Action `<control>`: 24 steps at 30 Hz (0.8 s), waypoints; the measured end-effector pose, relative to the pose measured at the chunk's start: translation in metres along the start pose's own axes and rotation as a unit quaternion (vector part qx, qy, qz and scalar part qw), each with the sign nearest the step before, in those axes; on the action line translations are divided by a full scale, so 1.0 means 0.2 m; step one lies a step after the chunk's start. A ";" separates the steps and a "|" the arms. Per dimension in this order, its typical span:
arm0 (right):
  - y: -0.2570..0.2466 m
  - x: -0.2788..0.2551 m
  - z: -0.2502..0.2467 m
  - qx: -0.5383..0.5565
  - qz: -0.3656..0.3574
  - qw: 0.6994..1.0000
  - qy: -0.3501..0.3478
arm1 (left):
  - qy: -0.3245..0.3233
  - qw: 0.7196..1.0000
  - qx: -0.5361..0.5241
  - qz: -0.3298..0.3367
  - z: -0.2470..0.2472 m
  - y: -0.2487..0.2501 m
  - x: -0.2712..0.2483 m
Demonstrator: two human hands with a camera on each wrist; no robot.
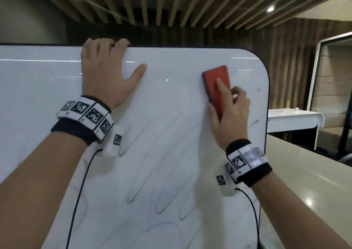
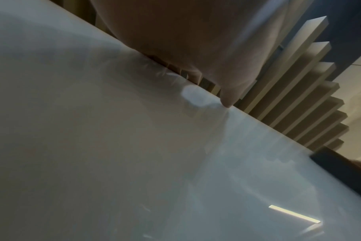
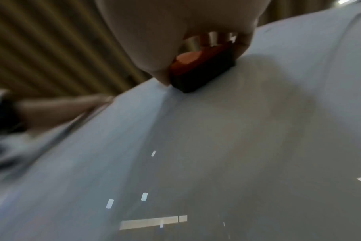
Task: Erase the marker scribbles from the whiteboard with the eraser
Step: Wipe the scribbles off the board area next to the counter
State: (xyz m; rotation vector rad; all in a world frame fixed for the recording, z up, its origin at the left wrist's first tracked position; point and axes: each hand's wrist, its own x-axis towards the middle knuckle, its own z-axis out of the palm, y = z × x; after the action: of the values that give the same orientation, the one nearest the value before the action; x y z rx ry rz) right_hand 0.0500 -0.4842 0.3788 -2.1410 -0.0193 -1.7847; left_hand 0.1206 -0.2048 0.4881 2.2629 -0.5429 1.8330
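Observation:
A white whiteboard [image 1: 171, 119] with a dark rim fills the head view. Faint grey looping scribbles [image 1: 152, 182] cover its lower middle; its upper part looks wiped. My right hand [image 1: 228, 113] grips a red eraser [image 1: 216, 85] with a black felt base and presses it flat on the board near the upper right corner, index finger lying along its back. The eraser [image 3: 202, 68] also shows under my palm in the right wrist view. My left hand [image 1: 106, 71] holds the board's top edge, fingers curled over it, thumb spread on the face; the thumb tip [image 2: 227, 101] touches the board.
A beige counter [image 1: 304, 182] runs along the right of the board. Behind it stands a white table [image 1: 293, 119] with small items, and a glass-walled booth [image 1: 335, 73]. Small stray marks [image 1: 255, 122] sit near the board's right edge. Cables hang from both wrist cameras.

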 end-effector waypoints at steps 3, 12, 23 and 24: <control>0.08 -0.11 -0.03 -0.039 -0.179 0.980 -0.081 | -0.005 1.000 -0.002 0.000 0.00 0.01 0.00; 0.28 -0.09 -0.11 -0.014 0.035 0.999 0.035 | -0.010 1.000 -0.002 0.000 -0.02 0.01 0.00; 0.39 -0.07 -0.16 0.035 0.206 0.974 0.088 | -0.013 1.000 -0.004 -0.001 -0.05 0.01 0.00; 0.32 -0.12 -0.12 0.023 0.198 0.975 0.098 | -0.010 1.000 -0.002 -0.001 -0.05 0.01 0.00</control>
State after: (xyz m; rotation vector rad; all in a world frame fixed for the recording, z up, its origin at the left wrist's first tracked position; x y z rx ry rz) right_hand 0.0367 -0.5461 0.3420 -1.7728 0.3846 -1.7209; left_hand 0.1108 -0.2030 0.4898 2.2809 -0.5475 1.8071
